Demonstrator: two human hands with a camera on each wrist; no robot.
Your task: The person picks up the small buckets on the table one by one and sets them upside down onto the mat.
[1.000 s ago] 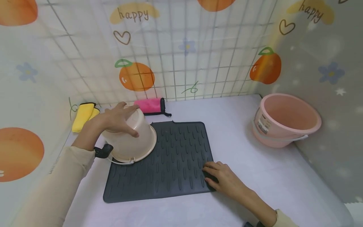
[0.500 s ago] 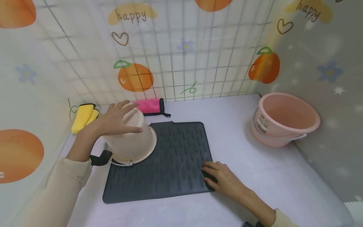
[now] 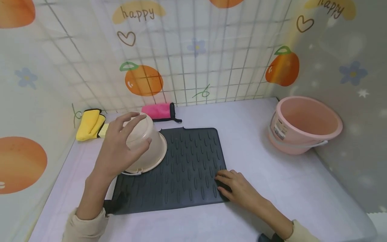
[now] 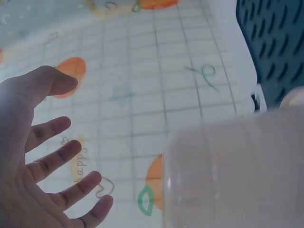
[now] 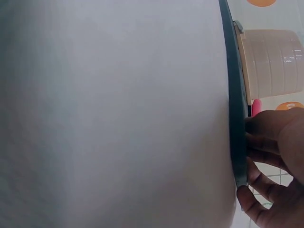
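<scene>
**Bucket (image 3: 141, 133) and mat (image 3: 184, 168): hold points**

Left hand (image 3: 116, 151): fingers spread, apart from the bucket's wall.
Bucket: expect light, stiff, slippery plastic; take hold at the flared rim. Appearance: glossy beige, upside down over the mat's far left corner.
Mat: judged flexible, tough; grasp opposite edges. Appearance: dark grey, short ridges; lies on the pale tabletop (image 3: 248, 134).
Right hand (image 3: 237, 188): clamped on the mat's right edge.

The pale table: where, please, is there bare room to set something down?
Free: between the dark ribbed mat and the pink plastic bucket, beyond the right hand, and along the mat's near edge. Crowded: back left, with the upturned beige bucket, yellow cloth and pink cloth.
</scene>
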